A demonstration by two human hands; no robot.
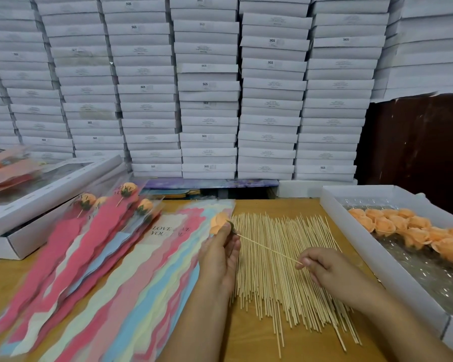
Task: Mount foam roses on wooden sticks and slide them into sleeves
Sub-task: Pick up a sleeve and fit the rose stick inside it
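Foam rose: a peach foam rose (219, 221) is held in the left hand (219, 257), above the near edge of the sleeve fan and just left of the stick pile.
Stick in hand: one thin wooden stick (267, 247) runs from the green base of the rose down and right to the right hand (324, 270).
Left hand fingers: curled round the rose, thumb and fingers closing on its lower part.
Right hand fingers: narrow, pinching the free end of the stick at the fingertips.
Step in hand: it looks like the mounting step, with the stick tip at or in the rose base; how deep it sits cannot be told.
Doing it well: keep the stick in line with the centre of the base, push straight, and hold the rose lightly so the foam petals do not crush; a pinch nearer the rose would bend the stick less.
Stick pile: many loose sticks (285, 270) lie spread on the wooden table (256, 346), between the hands.
Sleeves: pink, blue and cream sleeves (120, 278) fan out on the left; the top one reads "LOVE YOU".
Finished pieces: sleeved roses (131, 197) lie at the far left.
Supply tray: a white tray (377, 267) on the right holds more peach roses (408, 231).
Boxes behind: stacked white boxes (207, 100) fill the background; several show "SGS", other print too small to read.
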